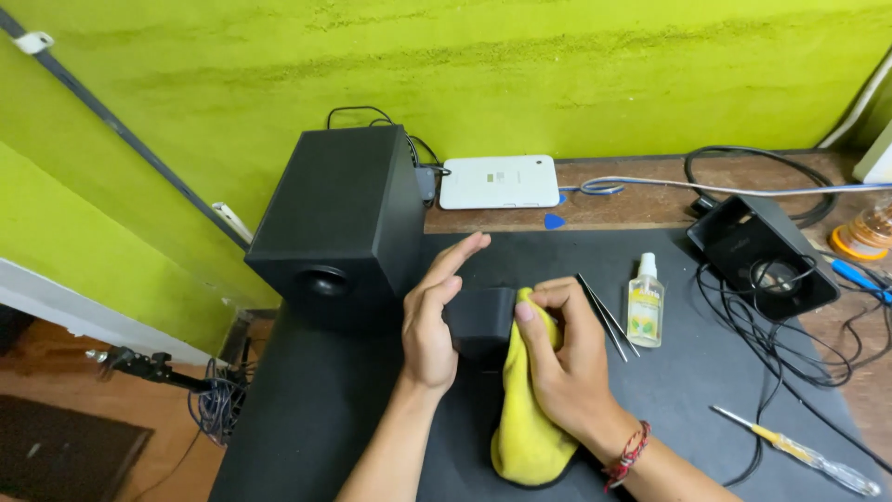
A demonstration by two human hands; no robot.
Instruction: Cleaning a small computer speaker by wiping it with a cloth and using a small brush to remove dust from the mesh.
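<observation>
Surface: black mat (372,409).
Left hand (429,321): fingers loosely extended, steadying speaker (481,321).
Right hand (567,363): fingers pinch yellow cloth (528,428) against speaker for wiping.

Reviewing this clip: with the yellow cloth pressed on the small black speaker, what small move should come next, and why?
Probably a short wipe across the small black speaker. The right hand presses the yellow cloth against its side while the left hand steadies the other side, so cloth and surface already meet.
</observation>
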